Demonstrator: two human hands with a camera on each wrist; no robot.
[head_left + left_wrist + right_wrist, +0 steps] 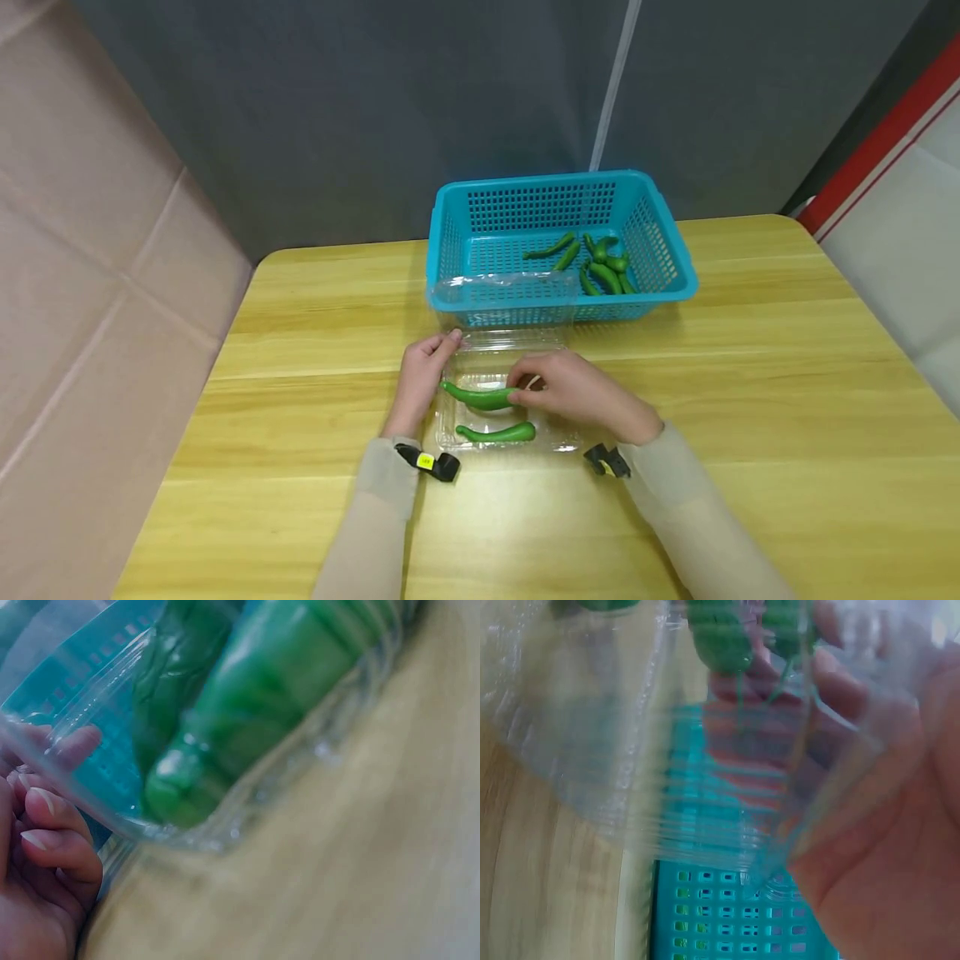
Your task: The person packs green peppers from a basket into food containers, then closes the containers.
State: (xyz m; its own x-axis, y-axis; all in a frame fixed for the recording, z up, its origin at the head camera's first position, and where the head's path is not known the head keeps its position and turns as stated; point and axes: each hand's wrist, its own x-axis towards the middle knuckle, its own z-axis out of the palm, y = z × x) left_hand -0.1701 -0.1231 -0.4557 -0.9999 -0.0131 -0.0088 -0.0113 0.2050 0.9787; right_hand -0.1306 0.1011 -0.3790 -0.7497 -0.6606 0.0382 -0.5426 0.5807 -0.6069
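A clear plastic clamshell box [558, 435] lies on the table with its lid [510, 292] raised against the basket's front. My left hand [422, 371] pinches the box's left edge near the hinge; its curled fingers [64, 847] show beside the clear wall in the left wrist view. With thumb and fingers, my right hand [570, 387] holds the right end of a long green pepper [480, 398] over the box. Nearer to me, a second green pepper [495, 433] lies in the box. Through the plastic, the right wrist view shows green pepper ends [718, 641] close to the right fingers.
Behind the box stands a blue plastic basket [667, 242] with several green peppers [603, 275], mostly towards its right side. A wooden table [300, 350] carries everything. A dark grey panel [337, 125] rises at the table's back edge.
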